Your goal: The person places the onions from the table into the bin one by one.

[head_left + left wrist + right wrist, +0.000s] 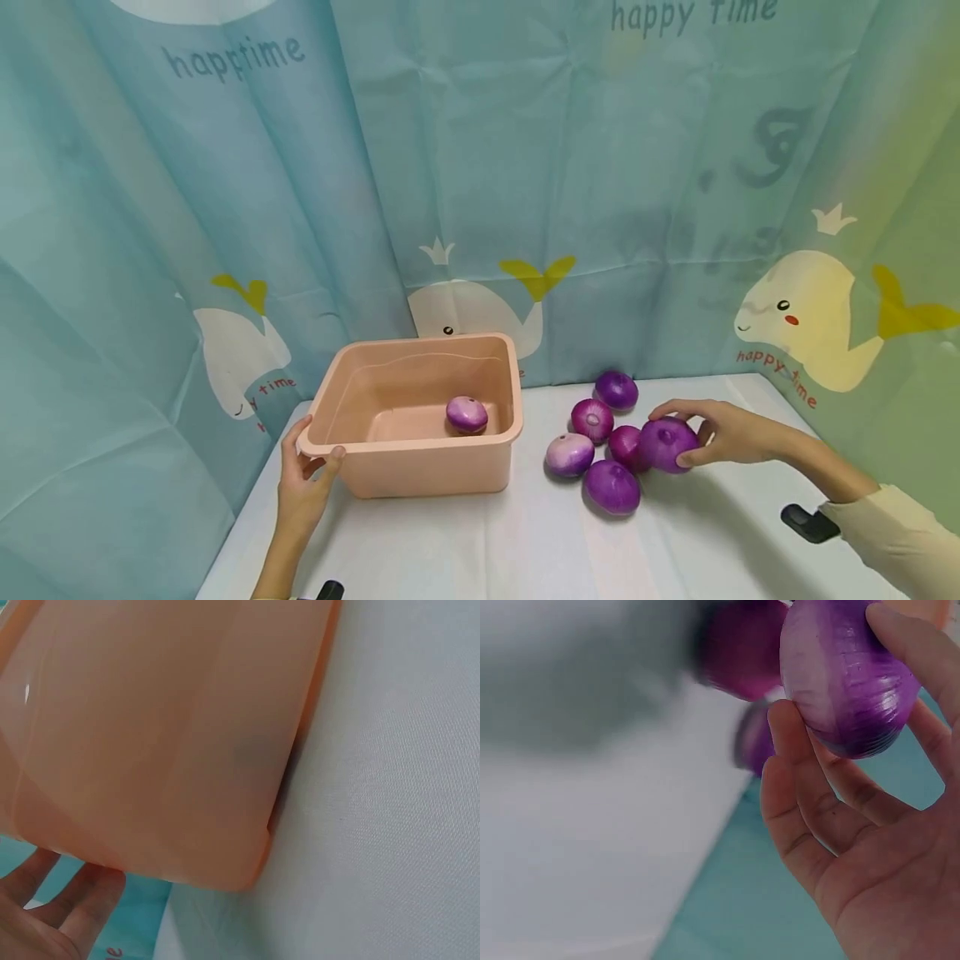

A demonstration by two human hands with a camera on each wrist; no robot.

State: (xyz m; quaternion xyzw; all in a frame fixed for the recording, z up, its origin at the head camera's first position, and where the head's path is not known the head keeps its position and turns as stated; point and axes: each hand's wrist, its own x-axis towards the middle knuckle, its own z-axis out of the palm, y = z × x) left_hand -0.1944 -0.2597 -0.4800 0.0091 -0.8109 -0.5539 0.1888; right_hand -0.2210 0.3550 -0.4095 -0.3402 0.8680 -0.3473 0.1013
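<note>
My right hand [738,431] holds a purple onion [667,444] between thumb and fingers, raised over the table at the right edge of the onion group. In the right wrist view the same onion [847,682] sits at the fingertips, pale on one side. At the front left corner of a pink plastic bin [427,471], my left hand [303,487] grips the rim, thumb at the front and fingers on the left side. One onion [467,414] lies inside the bin toward its right. The left wrist view shows fingers [90,900] against the bin's wall [150,750].
Several onions cluster right of the bin, among them a pale one [570,455], a large purple one [612,487] and a dark one [617,390] at the back. A white cloth [525,550] covers the table. A blue whale-print curtain [615,208] hangs behind.
</note>
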